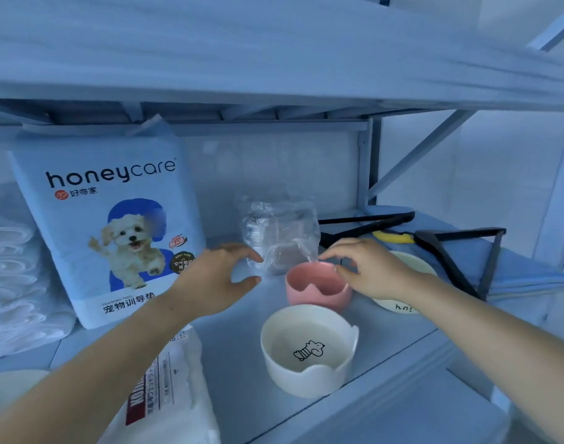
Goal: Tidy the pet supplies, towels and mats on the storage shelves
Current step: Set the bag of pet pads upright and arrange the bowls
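Note:
A clear plastic-wrapped pack stands at the back of the middle shelf. My left hand hovers just left of it, thumb and fingers spread in a C, holding nothing. My right hand reaches over the pink pet bowl, fingers loosely curled above its far rim; no grip shows. A cream pet bowl with a cat drawing sits in front. Another cream bowl lies mostly hidden under my right wrist.
A honeycare training-pad bag stands upright at left, beside folded white towels. A white wrapped pack lies at the shelf front. Blue mat and black-framed item fill the right. The upper shelf hangs close overhead.

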A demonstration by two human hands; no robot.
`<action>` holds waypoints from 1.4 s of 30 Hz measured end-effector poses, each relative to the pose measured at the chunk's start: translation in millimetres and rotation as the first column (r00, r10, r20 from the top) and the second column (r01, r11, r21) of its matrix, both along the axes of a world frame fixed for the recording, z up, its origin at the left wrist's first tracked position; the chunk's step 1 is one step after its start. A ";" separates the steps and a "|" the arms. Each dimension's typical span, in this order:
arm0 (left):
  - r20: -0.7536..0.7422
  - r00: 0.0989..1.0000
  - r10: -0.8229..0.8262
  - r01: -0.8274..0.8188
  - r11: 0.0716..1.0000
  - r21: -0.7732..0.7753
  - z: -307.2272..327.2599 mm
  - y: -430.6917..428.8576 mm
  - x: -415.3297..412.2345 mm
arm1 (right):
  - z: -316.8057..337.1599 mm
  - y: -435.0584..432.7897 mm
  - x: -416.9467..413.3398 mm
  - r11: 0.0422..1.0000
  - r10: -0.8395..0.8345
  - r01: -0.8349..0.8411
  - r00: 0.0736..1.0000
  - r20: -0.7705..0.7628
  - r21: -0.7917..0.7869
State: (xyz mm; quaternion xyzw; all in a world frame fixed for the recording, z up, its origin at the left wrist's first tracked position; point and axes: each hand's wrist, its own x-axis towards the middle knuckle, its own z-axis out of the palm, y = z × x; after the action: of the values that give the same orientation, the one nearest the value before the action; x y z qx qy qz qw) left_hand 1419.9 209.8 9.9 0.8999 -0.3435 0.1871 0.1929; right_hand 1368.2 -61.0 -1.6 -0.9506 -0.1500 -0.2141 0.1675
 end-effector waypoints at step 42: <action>-0.210 0.824 0.527 -0.473 0.842 0.258 -48.1 -58.5 -75.9 | -38.9 -29.4 26.4 0.920 0.204 -0.246 0.966 -0.161 -0.304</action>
State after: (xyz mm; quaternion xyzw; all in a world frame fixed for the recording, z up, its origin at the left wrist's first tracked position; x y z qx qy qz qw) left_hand 1344.0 151.3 -38.2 0.9898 -0.0811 0.0712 0.0934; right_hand 1394.6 -90.4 -40.5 -0.9531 -0.2804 -0.1057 0.0431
